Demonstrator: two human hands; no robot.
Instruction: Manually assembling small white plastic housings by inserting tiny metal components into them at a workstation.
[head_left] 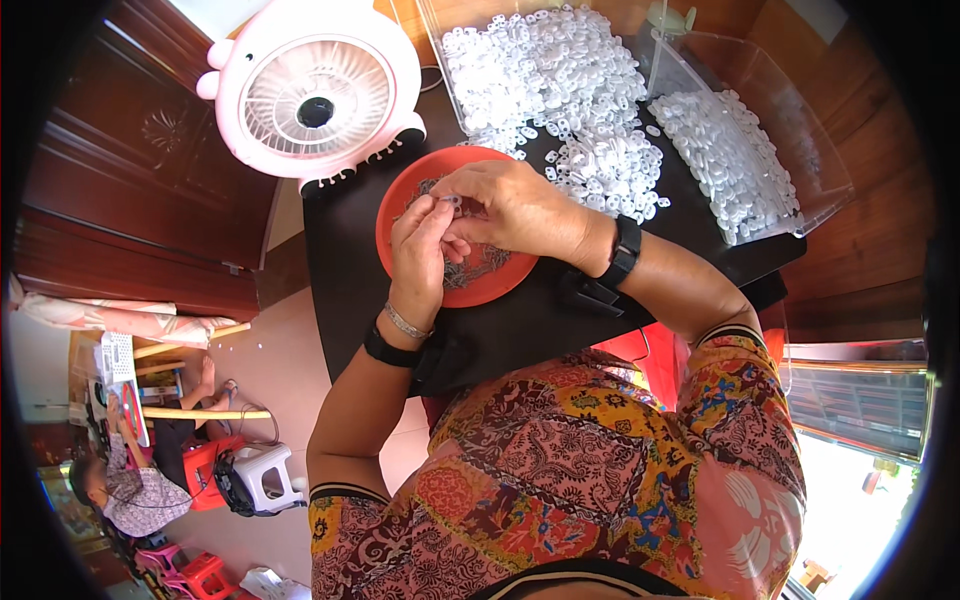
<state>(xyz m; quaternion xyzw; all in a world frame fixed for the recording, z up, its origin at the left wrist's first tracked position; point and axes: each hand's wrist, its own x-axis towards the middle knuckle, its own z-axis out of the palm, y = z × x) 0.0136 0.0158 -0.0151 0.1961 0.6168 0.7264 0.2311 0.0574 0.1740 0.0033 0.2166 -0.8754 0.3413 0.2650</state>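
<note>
Over a red round basin (503, 290), my left hand (418, 245) and my right hand (520, 205) meet with their fingertips pinched together. Between them is a small grey piece (453, 201), mostly covered by the fingers, so its exact kind is too small to tell. Many thin grey pieces (458, 277) of a similar colour lie in the basin below. To the right of my right hand, a loose pile of small white oval plastic parts with holes (608, 172) spreads on the dark table (350, 290).
Behind the pile stands a clear bin of white parts (545, 65); another clear bin (800, 150) holds more at the right. A pink animal-shaped fan (232, 110) stands at the back left. Far left, a person (145, 500) sits near stools (265, 478).
</note>
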